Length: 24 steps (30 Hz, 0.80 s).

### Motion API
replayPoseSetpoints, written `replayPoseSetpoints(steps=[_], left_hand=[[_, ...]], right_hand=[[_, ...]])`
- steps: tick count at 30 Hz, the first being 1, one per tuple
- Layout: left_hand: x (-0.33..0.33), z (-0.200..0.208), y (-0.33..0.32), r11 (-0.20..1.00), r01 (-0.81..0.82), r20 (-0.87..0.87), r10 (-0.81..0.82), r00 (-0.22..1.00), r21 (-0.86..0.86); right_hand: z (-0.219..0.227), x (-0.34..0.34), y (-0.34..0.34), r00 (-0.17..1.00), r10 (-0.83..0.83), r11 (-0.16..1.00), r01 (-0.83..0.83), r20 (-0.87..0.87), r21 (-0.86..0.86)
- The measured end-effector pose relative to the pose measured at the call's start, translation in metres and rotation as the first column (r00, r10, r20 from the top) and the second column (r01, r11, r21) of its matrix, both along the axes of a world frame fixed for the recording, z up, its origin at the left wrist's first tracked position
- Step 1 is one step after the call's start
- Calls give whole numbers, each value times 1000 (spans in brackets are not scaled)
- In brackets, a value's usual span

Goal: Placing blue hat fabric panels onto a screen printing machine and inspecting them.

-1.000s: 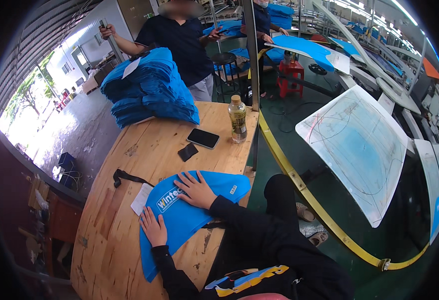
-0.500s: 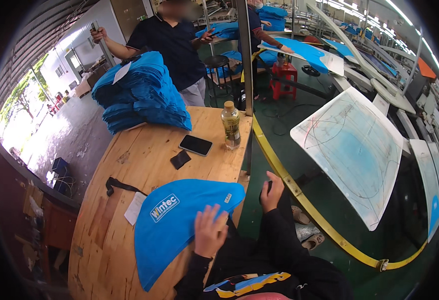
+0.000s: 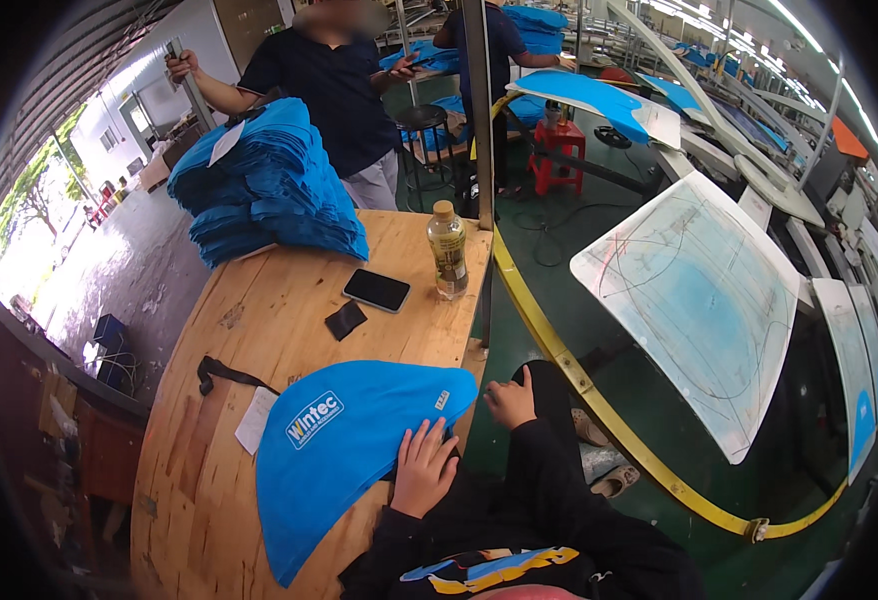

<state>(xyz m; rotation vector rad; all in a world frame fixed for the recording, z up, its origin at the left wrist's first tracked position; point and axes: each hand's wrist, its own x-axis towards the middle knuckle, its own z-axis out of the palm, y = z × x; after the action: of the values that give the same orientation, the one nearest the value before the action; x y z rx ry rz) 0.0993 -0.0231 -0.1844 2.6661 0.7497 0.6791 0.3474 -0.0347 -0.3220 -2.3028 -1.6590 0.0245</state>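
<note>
A curved blue fabric piece (image 3: 344,455) with a white printed mark lies flat near the front of the wooden table (image 3: 199,440). My left hand (image 3: 424,470) rests on its right edge, fingers stretched out and slightly apart. Something dark shows beside those fingertips; I cannot make it out. Off the table's right edge, over my dark-clothed leg, my right hand (image 3: 512,402) hovers or rests with some fingers extended; no object shows in it. A white paper slip (image 3: 252,420) is partly under the fabric's left edge, close to a black strap (image 3: 229,372).
A tall stack of blue fabric pieces (image 3: 274,185) stands at the table's far left. A phone (image 3: 376,290), a small black patch (image 3: 345,321) and a capped bottle (image 3: 447,250) are nearby. A metal post (image 3: 479,110) rises behind; a yellow rail (image 3: 599,385) curves past printing boards. Two people stand beyond.
My left hand has settled lower onto the fabric's edge. My right hand has moved left and slightly down. The view has shifted a little; the far worker has straightened away from the board.
</note>
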Motion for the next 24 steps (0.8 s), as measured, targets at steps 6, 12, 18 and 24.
replayPoseSetpoints(steps=[6,12,18,24], left_hand=[[-1,3,1,1000,11,-37,-11,999,-4],[-2,2,0,1000,13,-29,-14,999,-6],[-3,3,-1,1000,16,-31,-16,999,-9],[-2,2,-3,1000,14,-43,-13,999,27]], right_hand=[[4,-2,5,1000,-14,998,16,-26,65],[8,-4,2,1000,-9,999,9,12,44],[6,-5,2,999,-23,999,22,25,41],[8,-6,3,999,-26,1000,26,30,16]])
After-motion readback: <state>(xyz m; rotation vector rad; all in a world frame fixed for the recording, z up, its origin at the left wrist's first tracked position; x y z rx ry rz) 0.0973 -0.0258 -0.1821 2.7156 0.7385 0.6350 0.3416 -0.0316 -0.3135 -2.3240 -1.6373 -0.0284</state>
